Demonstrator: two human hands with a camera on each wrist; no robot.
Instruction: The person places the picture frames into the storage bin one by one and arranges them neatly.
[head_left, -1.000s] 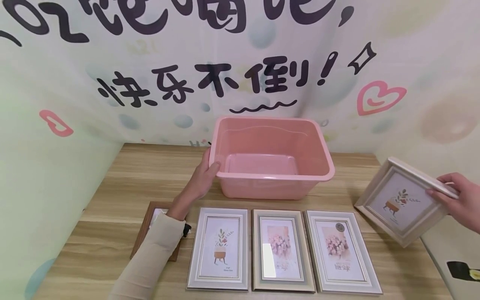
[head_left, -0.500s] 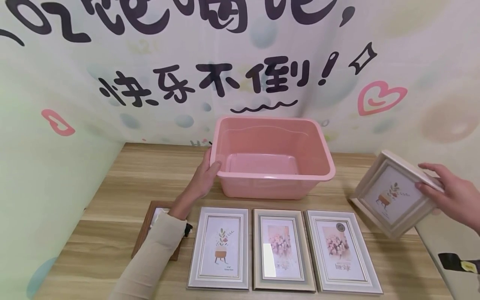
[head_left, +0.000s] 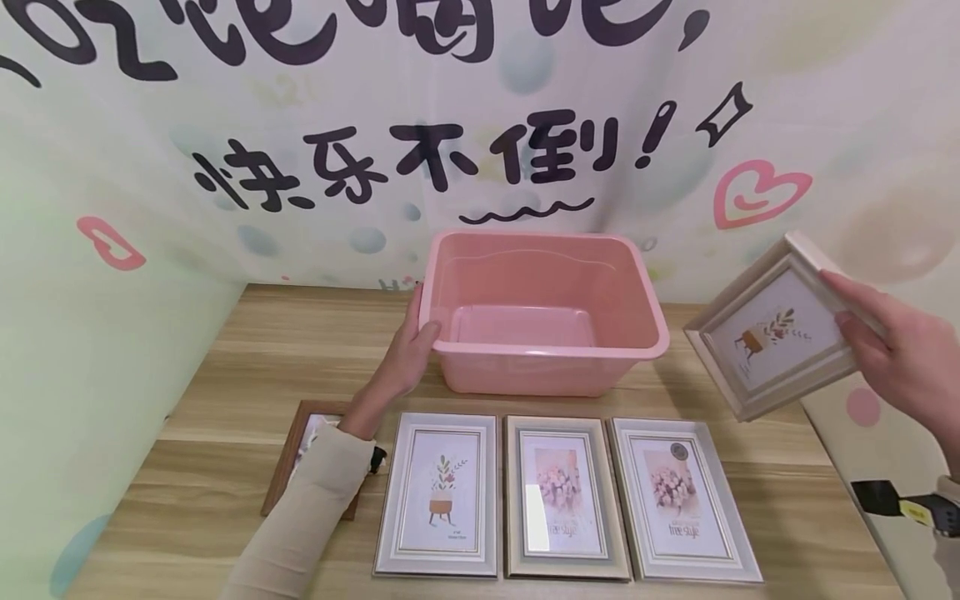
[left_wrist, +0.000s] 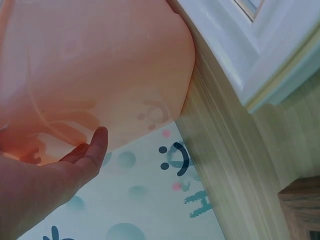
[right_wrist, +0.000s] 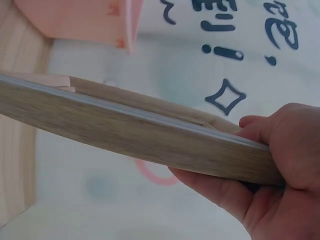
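Note:
My left hand (head_left: 402, 358) grips the left rim of a pink plastic tub (head_left: 532, 373), thumb inside and fingers along the outer wall. In the left wrist view, fingers (left_wrist: 98, 145) show against the tub's translucent side. At the right, my right hand (head_left: 900, 346) holds a pale picture frame (head_left: 780, 337) by its right edge, tilted and raised above the table. Its picture is a potted plant. From the right wrist, the frame's wood-grained edge (right_wrist: 125, 136) lies between thumb and fingers. The tub has nothing inside.
In a row before the tub lie a white plant-picture frame (head_left: 441, 496), a cream flower-picture frame (head_left: 566, 500) and a white flower-picture frame (head_left: 686, 500). A brown frame (head_left: 288, 458) is partly under my left forearm. A printed wall cloth (head_left: 360, 100) hangs behind the wooden table (head_left: 247, 358).
My right hand has lifted the picture frame up and slightly left, turning it as it rises. The left hand and tub stay in place.

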